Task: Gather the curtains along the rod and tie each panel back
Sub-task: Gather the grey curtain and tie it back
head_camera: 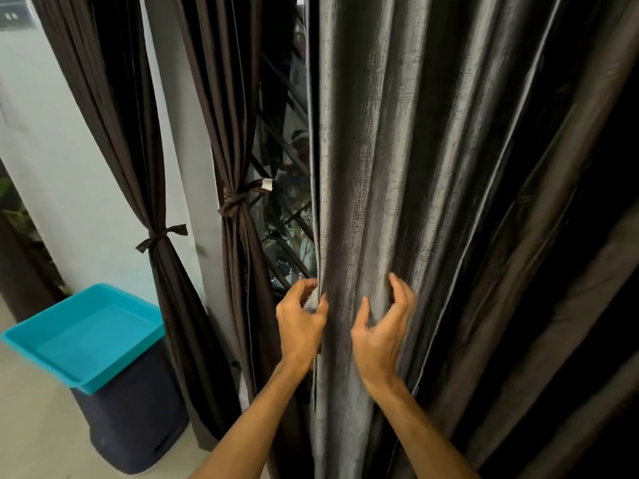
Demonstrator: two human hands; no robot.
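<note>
A wide grey-brown curtain panel [432, 188] hangs loose in long folds over the right half of the view. My left hand [301, 319] pinches its left edge between thumb and fingers. My right hand [383, 326] is beside it, fingers curved around a fold of the same panel. Left of them hang two dark brown panels, each bound at the waist: one [238, 140] with a knotted tie [235, 202], the other [114, 126] with a bow-like tie [160, 236].
A window with a dark diagonal grille [283, 216] shows between the panels. A turquoise tray [83, 340] sits on a dark bin [138, 426] at the lower left, against a pale wall [52, 160]. Light floor lies below.
</note>
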